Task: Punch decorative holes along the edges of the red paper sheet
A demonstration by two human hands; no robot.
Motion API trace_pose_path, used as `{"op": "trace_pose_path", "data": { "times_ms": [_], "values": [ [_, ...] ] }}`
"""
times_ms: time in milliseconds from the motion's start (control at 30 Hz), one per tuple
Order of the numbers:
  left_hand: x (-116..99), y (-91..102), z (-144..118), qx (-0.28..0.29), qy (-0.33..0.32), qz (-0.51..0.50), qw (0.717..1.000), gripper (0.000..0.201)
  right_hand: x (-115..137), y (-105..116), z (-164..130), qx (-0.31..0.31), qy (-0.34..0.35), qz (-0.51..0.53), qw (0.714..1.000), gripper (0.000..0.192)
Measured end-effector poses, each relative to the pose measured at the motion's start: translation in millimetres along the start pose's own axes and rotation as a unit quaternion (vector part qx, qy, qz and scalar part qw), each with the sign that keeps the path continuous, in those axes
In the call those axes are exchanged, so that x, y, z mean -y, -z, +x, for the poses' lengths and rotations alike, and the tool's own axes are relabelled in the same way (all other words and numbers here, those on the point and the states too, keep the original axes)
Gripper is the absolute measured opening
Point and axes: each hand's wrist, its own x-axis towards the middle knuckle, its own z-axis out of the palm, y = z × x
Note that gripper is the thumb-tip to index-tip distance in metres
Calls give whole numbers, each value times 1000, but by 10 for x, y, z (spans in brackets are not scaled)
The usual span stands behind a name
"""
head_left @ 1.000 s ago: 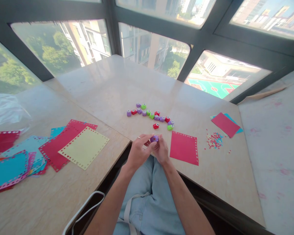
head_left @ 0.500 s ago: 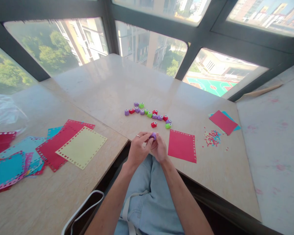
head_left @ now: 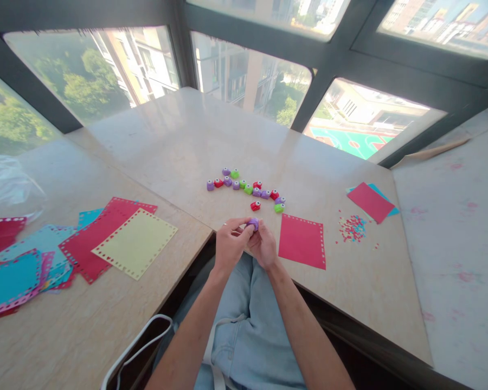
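Between my two hands, just above my lap at the table's edge, is a small purple craft punch (head_left: 252, 223). My left hand (head_left: 230, 244) pinches it from the left with thumb and fingers. My right hand (head_left: 265, 246) holds it from the right, fingers curled beneath. Beyond my hands, a red punch (head_left: 255, 206) stands apart from a crooked row of several purple, red and green punches, among them a green punch (head_left: 279, 208) at the right end. Close to my right hand lies a red paper sheet (head_left: 301, 242) with holes punched along its top and right edges.
Punched sheets overlap on the left, with a yellow sheet (head_left: 136, 244) uppermost beside me. Clear plastic (head_left: 10, 184) lies at far left. At right are a pile of tiny paper cutouts (head_left: 353, 229) and a red card (head_left: 370, 202) over blue ones. Windows border the table (head_left: 179, 135).
My left hand has shifted its fingers slightly, and the purple punch has turned and risen a little, showing more of its side. Everything on the table stays in place.
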Motion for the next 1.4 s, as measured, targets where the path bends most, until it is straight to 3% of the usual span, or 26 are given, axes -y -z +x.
{"op": "trace_pose_path", "data": {
  "times_ms": [400, 867, 1133, 1400],
  "values": [
    [-34, -76, -1, -49, -4, 83, 995, 24, -1, 3, -5, -11, -1, 12, 1000, 24],
    [71, -15, 49, 17, 110, -113, 987, 38, -28, 3, 1, -15, 27, -23, 999, 24],
    [83, -89, 44, -8, 126, -147, 981, 37, -12, 9, -12, -11, 22, -9, 1000, 21],
    [74, -163, 66, -26, 121, -111, 986, 27, 23, -17, 7, -39, -3, 14, 999, 18]
  ]
}}
